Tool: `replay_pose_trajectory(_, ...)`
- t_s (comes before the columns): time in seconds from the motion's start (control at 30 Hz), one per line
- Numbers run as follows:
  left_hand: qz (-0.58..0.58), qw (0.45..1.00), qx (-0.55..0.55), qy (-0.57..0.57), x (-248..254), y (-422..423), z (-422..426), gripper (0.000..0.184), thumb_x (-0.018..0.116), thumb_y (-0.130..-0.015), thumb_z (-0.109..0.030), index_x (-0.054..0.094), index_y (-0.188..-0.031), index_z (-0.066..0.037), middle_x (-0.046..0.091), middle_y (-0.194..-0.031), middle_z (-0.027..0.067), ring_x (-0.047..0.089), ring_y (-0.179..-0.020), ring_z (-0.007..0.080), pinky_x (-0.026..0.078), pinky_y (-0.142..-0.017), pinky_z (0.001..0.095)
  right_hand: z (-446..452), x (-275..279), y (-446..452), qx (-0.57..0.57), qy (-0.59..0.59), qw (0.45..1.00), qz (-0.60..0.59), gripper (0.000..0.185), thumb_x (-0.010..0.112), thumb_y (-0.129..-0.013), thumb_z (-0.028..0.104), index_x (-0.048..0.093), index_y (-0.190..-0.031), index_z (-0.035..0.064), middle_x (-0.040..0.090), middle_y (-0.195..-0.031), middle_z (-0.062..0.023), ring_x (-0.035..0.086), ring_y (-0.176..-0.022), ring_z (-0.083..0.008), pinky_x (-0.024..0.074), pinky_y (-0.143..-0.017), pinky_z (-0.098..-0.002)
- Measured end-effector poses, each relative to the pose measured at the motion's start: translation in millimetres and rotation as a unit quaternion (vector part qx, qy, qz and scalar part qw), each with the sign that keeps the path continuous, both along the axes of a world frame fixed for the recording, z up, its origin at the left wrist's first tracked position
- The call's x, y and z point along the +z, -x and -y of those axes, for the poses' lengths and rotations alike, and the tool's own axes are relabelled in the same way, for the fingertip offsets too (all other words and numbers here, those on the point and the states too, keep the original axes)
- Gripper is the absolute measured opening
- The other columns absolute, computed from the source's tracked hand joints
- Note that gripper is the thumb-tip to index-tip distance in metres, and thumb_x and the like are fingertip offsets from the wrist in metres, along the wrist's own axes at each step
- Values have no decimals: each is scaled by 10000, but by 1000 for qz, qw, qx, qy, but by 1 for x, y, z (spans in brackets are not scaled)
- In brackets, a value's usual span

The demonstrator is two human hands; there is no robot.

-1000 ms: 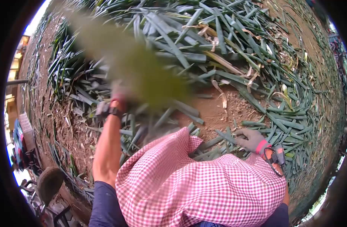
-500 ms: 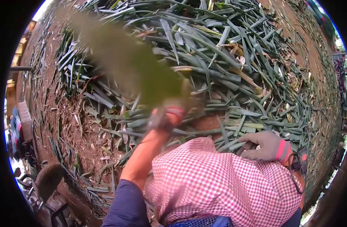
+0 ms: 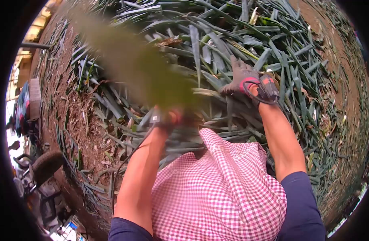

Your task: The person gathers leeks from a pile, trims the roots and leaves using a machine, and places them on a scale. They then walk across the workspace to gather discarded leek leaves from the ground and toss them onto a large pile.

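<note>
My right hand, in a grey glove with a pink cuff, lies on the heap of long green leek leaves. Its fingers are stretched out and spread, and no leaf is seen gripped in it. A greenish-brown blur covers much of the upper left of the view and hides most of my left hand. Only its red cuff and wrist show, low over the near leaves, so its fingers cannot be made out. A pink-and-white checked cloth covers my lap, just below both hands.
Brown soil with scattered leaf scraps runs along the left. At lower left stands a machine with a dark wheel. A thin cable hangs from my left wrist, and a small black device is strapped to my right wrist.
My right hand has moved from beside the cloth at lower right, up and forward onto the leaves, its fingers now spread. The cloth's folds have shifted. My left hand stays behind the blur.
</note>
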State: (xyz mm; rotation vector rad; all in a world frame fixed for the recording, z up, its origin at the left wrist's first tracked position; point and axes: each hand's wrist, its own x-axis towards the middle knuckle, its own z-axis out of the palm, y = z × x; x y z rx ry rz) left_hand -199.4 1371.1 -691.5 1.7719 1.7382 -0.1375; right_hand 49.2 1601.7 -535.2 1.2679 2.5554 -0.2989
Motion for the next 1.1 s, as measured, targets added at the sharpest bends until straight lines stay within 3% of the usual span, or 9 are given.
replay_pose_trajectory(0.07,-175,980,-35,-83,-19,-1,20,533,657,-786,-208,588,-1314,-199,409,-1484,188,455,-1326,385,461,-1051,427,4,-7,-8,-31,111,993,18,945,749,-718,433,312,-1455,34,545,-1312,-290,549,-1190,-462,452,-1008,-480)
replay_pose_trajectory(0.13,-518,817,-88,-237,-51,-34,45,487,611,-819,-166,590,-1305,-189,413,-1487,162,470,-1313,376,468,-1034,452,13,-9,-32,-49,153,987,15,625,685,-772,288,447,-1291,33,626,-1151,-290,601,-1082,-468,489,-919,-508)
replay_pose_trajectory(0.2,-595,755,-68,-267,-43,-50,55,458,587,-839,-152,589,-1296,-179,435,-1471,142,494,-1286,365,473,-1015,464,27,-10,-99,-35,163,985,40,426,659,-773,216,523,-1144,56,664,-1034,-270,627,-1029,-438,494,-882,-510)
replay_pose_trajectory(0.37,-223,951,199,-72,105,-69,40,440,588,-851,-209,575,-1288,-158,523,-1387,122,567,-1203,339,478,-974,461,60,43,-313,-216,146,941,214,370,642,-793,238,582,-1131,100,664,-1034,-263,629,-1004,-460,506,-863,-513)
replay_pose_trajectory(0.47,-177,902,384,84,149,-42,60,491,613,-846,-296,561,-1312,-150,554,-1353,139,578,-1192,339,478,-973,447,105,23,-529,-201,79,933,289,396,700,-770,283,619,-1069,36,685,-994,-227,658,-971,-421,521,-849,-466)
replay_pose_trajectory(0.6,-180,840,497,124,175,-26,55,583,646,-838,-413,542,-1344,-140,596,-1309,161,592,-1177,340,479,-971,427,113,42,-634,-153,242,827,483,436,726,-761,293,622,-1095,33,694,-989,-202,673,-959,-381,525,-836,-442)
replay_pose_trajectory(0.67,-169,839,504,112,178,-34,31,635,666,-825,-462,540,-1352,-132,610,-1289,175,592,-1180,341,478,-974,417,89,36,-624,-142,285,836,447,456,738,-757,298,623,-1108,31,698,-986,-190,680,-953,-361,528,-829,-430)
replay_pose_trajectory(0.83,-145,872,456,103,183,-52,-22,652,706,-775,-506,596,-1278,-106,632,-1242,192,599,-1163,345,483,-962,411,3,31,-373,-270,209,935,-96,561,738,-798,208,555,-1290,9,650,-1183,-161,624,-1114,-229,470,-971,-333)
replay_pose_trajectory(1.1,-47,931,284,225,134,-86,37,410,745,-718,-407,736,-1007,-117,714,-970,166,676,-948,358,535,-819,418,-82,25,-161,8,47,996,-70,770,808,-700,281,485,-1383,134,560,-1317,-191,536,-1207,-383,452,-1009,-434)
